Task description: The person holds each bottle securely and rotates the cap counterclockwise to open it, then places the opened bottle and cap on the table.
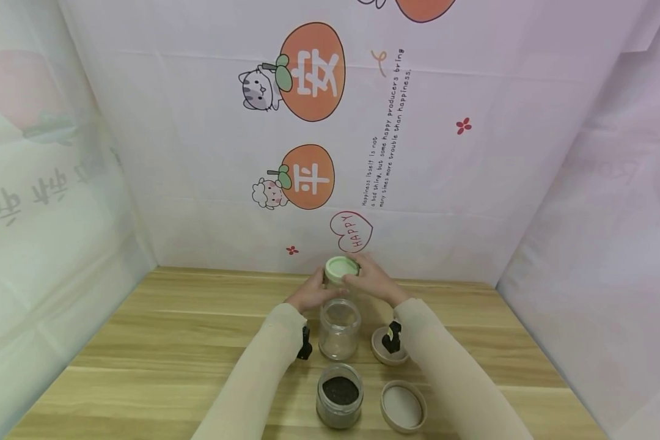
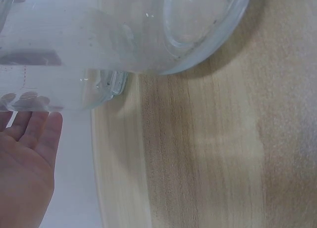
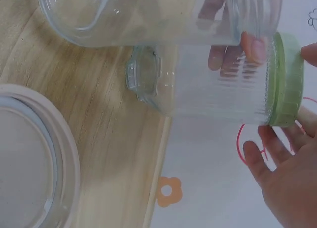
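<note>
Near the table's back edge stands a clear ribbed jar [image 3: 198,97] with a light green lid [image 1: 341,267]. My left hand [image 1: 315,292] grips this jar's side, its thumb across the front. From the right, my right hand [image 1: 375,279] holds the green lid by its rim, thumb on the near side and fingers around the far side. The lid sits on the jar's mouth. Just in front is an open clear glass jar [image 1: 338,342] with nothing in it, which partly hides the lidded jar in the head view.
Closer to me stands an open glass jar [image 1: 338,417] holding dark granular stuff [image 1: 341,390]. To its right lies a beige round lid [image 1: 403,408]; another beige lid [image 1: 381,353] lies behind it, partly under my right wrist. A printed white cloth [image 1: 209,153] hangs behind the wooden table [image 1: 170,342].
</note>
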Demonstrator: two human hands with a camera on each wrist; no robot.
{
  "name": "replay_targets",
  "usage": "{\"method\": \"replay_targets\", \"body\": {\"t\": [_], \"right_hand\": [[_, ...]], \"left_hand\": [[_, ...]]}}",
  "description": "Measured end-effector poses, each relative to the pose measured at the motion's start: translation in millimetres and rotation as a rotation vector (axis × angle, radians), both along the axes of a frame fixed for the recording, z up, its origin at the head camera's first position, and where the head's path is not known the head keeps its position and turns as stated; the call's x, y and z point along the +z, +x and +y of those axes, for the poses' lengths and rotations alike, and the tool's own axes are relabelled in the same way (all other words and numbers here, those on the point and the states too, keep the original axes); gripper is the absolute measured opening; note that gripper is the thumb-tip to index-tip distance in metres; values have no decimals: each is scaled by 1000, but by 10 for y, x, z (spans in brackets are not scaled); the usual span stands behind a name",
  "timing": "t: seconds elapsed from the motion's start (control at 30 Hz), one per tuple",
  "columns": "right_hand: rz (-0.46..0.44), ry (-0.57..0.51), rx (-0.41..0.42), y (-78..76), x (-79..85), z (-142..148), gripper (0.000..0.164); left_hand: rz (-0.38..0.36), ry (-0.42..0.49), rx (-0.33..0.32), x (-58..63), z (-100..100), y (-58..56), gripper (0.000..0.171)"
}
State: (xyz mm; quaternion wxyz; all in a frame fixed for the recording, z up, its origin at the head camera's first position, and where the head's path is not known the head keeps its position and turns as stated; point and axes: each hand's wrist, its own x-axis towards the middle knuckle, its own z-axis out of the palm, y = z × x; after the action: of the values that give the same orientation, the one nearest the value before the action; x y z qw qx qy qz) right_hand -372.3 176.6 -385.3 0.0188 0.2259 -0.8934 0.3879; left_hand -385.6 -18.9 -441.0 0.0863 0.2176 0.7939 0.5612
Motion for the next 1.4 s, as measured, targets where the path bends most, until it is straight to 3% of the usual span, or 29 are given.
{"method": "replay_targets", "body": {"t": [0.27, 0.6, 0.87, 1.03, 1.4], "right_hand": [[-77, -29, 27, -39, -17, -9, 91], [-30, -45, 42, -48, -41, -49, 89], [172, 165, -181, 41, 9, -112, 95], [168, 238, -251, 110, 83, -172, 95], [159, 268, -293, 148, 61, -222, 92]], "left_hand": [[9, -2, -14, 41, -16, 37, 92], [31, 19, -36, 45, -15, 62, 90], [53, 38, -33, 51, -17, 64, 80], [34, 22, -13, 69, -25, 82, 83], [10, 52, -31, 56, -13, 52, 81]]}}
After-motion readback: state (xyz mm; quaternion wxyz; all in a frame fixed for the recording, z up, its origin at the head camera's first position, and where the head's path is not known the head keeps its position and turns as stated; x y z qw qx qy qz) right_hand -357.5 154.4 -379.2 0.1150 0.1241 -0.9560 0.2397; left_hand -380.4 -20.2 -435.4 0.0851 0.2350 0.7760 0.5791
